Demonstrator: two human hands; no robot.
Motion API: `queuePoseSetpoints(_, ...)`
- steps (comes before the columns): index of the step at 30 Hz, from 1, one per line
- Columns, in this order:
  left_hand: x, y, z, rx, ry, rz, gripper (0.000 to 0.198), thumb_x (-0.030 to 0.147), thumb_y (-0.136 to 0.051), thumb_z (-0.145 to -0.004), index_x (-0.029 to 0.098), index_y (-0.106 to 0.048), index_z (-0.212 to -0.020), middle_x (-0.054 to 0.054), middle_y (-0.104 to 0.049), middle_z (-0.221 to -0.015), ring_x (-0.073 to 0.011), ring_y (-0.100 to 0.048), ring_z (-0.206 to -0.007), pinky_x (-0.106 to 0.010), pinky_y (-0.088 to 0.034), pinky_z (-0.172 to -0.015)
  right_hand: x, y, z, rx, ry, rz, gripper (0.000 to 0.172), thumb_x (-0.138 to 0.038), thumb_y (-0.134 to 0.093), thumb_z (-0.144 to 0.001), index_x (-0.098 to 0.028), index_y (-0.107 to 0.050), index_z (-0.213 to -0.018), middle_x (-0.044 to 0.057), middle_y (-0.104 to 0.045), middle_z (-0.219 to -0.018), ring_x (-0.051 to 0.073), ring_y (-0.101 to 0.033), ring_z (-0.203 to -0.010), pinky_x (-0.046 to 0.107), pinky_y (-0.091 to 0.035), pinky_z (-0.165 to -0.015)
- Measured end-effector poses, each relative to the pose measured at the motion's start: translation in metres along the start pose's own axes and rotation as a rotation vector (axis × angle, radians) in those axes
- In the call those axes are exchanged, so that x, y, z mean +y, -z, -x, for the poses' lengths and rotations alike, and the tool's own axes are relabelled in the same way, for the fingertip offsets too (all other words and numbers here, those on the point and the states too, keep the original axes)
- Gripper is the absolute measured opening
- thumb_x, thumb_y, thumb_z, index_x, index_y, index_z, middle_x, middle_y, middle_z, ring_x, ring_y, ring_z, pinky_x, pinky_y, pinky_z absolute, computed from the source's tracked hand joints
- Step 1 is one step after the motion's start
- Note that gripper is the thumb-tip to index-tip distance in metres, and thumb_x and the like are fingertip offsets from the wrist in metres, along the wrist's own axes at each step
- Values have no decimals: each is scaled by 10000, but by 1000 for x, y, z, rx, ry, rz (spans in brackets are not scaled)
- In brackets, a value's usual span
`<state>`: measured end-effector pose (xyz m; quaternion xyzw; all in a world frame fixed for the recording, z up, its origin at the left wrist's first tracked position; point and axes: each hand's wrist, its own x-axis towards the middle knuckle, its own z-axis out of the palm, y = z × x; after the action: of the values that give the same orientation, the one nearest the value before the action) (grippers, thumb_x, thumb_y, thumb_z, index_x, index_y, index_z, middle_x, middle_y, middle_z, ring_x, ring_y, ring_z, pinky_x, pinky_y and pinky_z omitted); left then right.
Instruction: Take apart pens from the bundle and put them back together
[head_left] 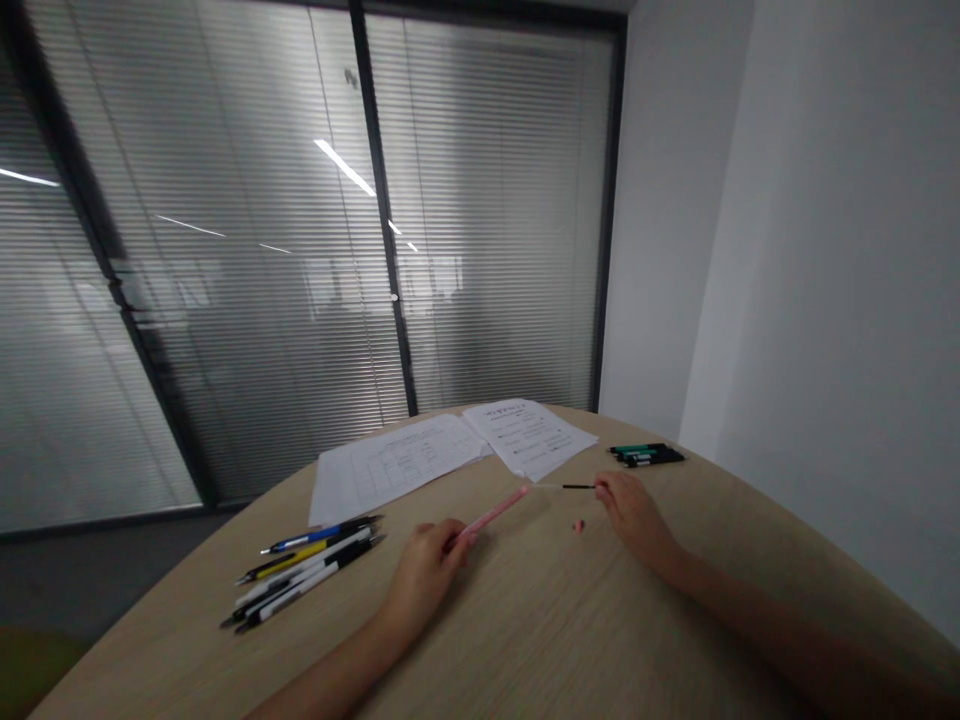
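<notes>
A pink pen barrel is gripped near its lower end by my left hand, its far end pointing up and right. My right hand pinches the end of a thin pen refill, dark near my fingers and pale toward the barrel. The refill's pale tip lies close to the barrel's open end; whether it is inside is too small to tell. Below the refill, a small pink and dark piece lies on the wooden table.
Several pens in blue, yellow, white and black lie at the left. Two printed sheets, one on the left and one on the right, cover the table's back. Green and black pens lie beyond my right hand. Glass with blinds stands behind.
</notes>
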<state>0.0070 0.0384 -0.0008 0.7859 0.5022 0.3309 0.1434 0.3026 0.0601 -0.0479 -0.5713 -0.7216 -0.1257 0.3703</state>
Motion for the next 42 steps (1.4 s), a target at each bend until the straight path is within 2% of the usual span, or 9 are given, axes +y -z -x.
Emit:
queuePoseSetpoints(6,-3,-5,1,-16,-72,-144,268,310,-415,-811,170,-625,-723,-33,-622,-598,-189,-543,-627,-266,-379,-606,0,-1,0,12,52,-7,279,-251,-274,-875,-179,-529,-789,80,-597,-762,208,-528,-734,341,-389,-702)
queuePoseSetpoints(14,-8,-11,4,33,-347,-344,214,251,-425,-820,163,-594,-725,-27,-628,-609,-166,-569,-603,-301,-424,-666,-2,2,-1,44,42,-80,244,-261,-275,-866,-190,-479,-753,69,-566,-722,203,-513,-694,343,-409,-662)
queuePoseSetpoints(22,-10,-11,4,63,-425,-346,227,236,-375,-857,159,-575,-780,-31,-643,-649,-163,-576,-610,-322,-441,-676,-1,2,-2,-13,-2,-332,244,-326,-249,-880,-213,-404,-729,19,-479,-688,174,-482,-664,306,-423,-630)
queuePoseSetpoints(26,-8,-12,6,46,-467,-374,206,233,-378,-863,159,-557,-793,-30,-648,-686,-162,-583,-627,-341,-440,-707,0,3,-1,-38,13,-363,246,-324,-251,-889,-215,-402,-728,7,-469,-680,162,-479,-649,292,-426,-614)
queuePoseSetpoints(29,-7,-13,8,14,-528,-406,175,228,-408,-850,159,-554,-784,-28,-644,-687,-166,-585,-637,-367,-434,-733,-4,5,1,-57,126,-320,236,-282,-258,-892,-207,-426,-743,21,-487,-705,163,-481,-667,297,-423,-621)
queuePoseSetpoints(32,-6,-14,9,-13,-574,-427,166,223,-424,-840,165,-551,-749,-24,-636,-673,-161,-581,-633,-379,-425,-752,-18,9,6,-67,348,-215,249,-232,-269,-888,-199,-456,-728,37,-518,-703,167,-481,-677,300,-417,-622)
queuePoseSetpoints(38,-2,-12,10,16,-633,-407,138,187,-417,-838,181,-554,-838,-28,-641,-717,-171,-586,-672,-375,-427,-737,-50,18,17,50,727,-83,209,-203,-337,-876,-185,-507,-756,46,-569,-680,173,-504,-676,311,-422,-644)
queuePoseSetpoints(40,-2,-13,10,44,-639,-422,165,167,-383,-849,179,-547,-846,-27,-642,-712,-174,-586,-663,-366,-434,-715,-50,19,18,43,734,-103,175,-239,-361,-870,-183,-518,-817,53,-585,-724,182,-516,-708,327,-427,-679)
queuePoseSetpoints(42,-2,-14,9,79,-647,-434,208,149,-330,-867,171,-536,-850,-28,-645,-707,-169,-584,-638,-359,-438,-701,-46,19,18,18,618,-152,189,-272,-365,-863,-174,-511,-932,75,-594,-812,198,-527,-777,350,-430,-722)
